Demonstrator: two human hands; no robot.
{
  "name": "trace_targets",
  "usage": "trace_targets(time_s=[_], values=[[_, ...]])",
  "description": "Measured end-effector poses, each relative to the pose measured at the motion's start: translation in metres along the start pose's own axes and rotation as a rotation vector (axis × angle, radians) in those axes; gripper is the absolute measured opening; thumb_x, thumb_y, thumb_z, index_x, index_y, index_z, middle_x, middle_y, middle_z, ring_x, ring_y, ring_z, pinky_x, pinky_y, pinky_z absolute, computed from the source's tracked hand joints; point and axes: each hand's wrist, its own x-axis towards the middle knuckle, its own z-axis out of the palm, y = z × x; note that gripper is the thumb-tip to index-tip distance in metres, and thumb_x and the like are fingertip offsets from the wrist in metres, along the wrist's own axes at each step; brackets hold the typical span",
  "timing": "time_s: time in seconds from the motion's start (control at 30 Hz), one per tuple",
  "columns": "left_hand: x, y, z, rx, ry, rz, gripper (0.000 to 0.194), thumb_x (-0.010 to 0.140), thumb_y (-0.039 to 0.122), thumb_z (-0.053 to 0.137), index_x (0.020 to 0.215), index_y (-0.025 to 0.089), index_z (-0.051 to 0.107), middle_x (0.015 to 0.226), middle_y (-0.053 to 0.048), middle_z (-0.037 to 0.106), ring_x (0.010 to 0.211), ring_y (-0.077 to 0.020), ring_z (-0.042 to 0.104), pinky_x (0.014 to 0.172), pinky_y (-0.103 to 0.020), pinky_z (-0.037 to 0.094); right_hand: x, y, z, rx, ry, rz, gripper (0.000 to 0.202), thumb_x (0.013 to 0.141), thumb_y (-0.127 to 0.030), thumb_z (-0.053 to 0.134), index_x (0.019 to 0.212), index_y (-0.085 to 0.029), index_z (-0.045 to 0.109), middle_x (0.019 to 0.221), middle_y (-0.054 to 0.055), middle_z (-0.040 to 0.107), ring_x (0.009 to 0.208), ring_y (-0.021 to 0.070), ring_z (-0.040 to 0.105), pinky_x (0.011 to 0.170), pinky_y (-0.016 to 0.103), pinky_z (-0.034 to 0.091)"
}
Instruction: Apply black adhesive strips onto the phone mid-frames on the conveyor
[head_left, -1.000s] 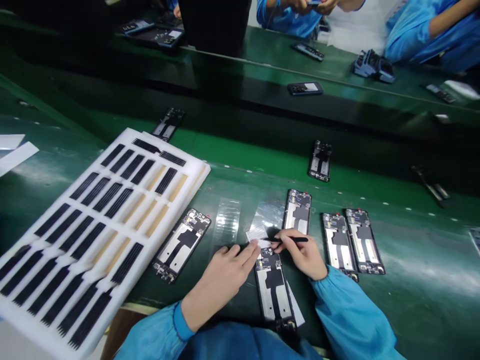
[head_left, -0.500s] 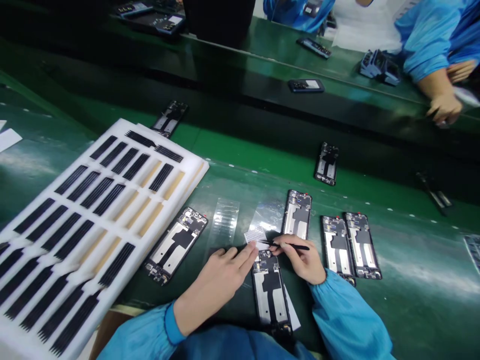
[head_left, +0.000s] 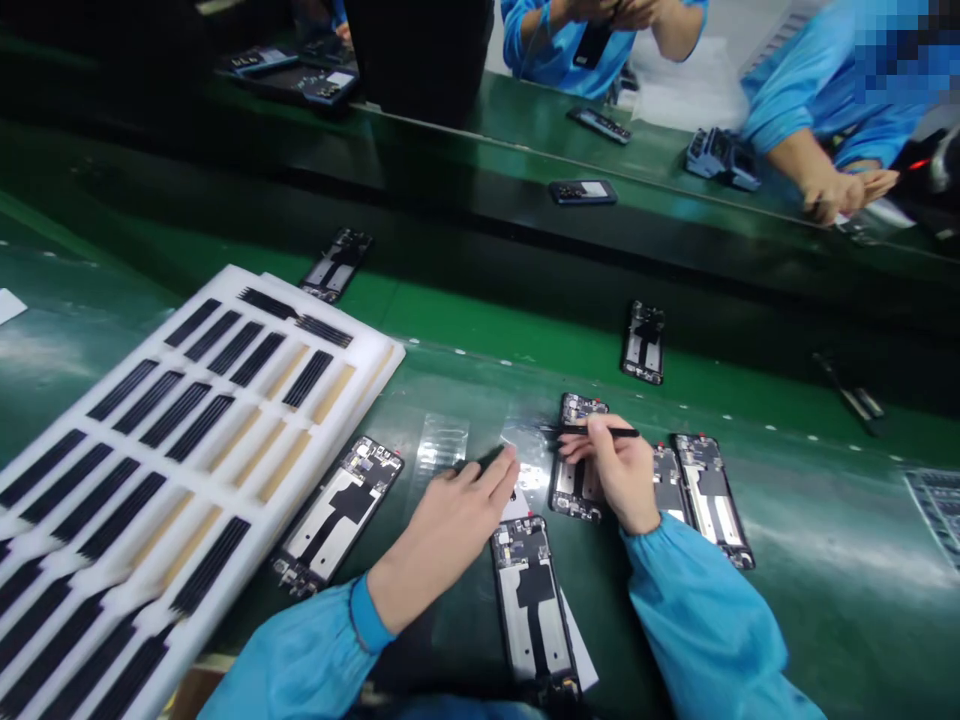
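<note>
My right hand (head_left: pixel 611 470) is closed on black tweezers (head_left: pixel 619 432), whose tips point left over a clear plastic sheet (head_left: pixel 534 450). Under that hand lies a phone frame (head_left: pixel 576 490), partly hidden. My left hand (head_left: pixel 450 520) rests flat with its fingers stretched towards the clear sheet, its fingertips by a white piece of paper (head_left: pixel 516 505). Just below sits another open phone frame (head_left: pixel 534 600), with a white card (head_left: pixel 579 640) partly under its right side. A further phone frame (head_left: pixel 341 515) lies left of my left hand.
A white foam tray (head_left: pixel 187 470) with black strips fills the left. Two phone frames, one at the right (head_left: pixel 712 500), lie beyond my right hand. More sit on the green belt (head_left: pixel 442 310). Across it, people in blue sleeves (head_left: pixel 795 80) work near blue holders (head_left: pixel 724 158).
My right hand with the tweezers has moved up, away from the near phone frame and over the one behind. My left fingers have shifted slightly up. The dotted white sheet is no longer plainly visible.
</note>
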Motion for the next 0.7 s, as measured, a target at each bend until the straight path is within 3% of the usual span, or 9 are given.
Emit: trace_targets(time_s=[0.23,0.7], values=[[0.037,0.003,0.013,0.031,0.072,0.069,0.069,0.081,-0.004,0.042,0.149,0.009,0.041,0.158,-0.012,0.04,0.1,-0.0246,0.064,0.068,-0.037,0.058,-0.003,0.007,-0.002,-0.022,0.018,0.043,0.039,0.091,-0.058,0.062,0.087,-0.019,0.062,0.062,0.004,0.072,0.044,0.0178,0.067,0.042,0.027,0.057],[0.044,0.001,0.014,0.028,0.036,0.112,0.068,0.081,-0.006,0.039,0.147,0.01,0.043,0.16,-0.011,0.037,0.099,-0.0228,0.064,0.07,-0.035,0.057,-0.005,0.011,-0.006,-0.103,-0.032,0.011,0.034,0.097,-0.052,0.055,0.088,-0.02,0.063,0.067,0.005,0.075,0.051,0.019,0.071,0.051,0.03,0.061]])
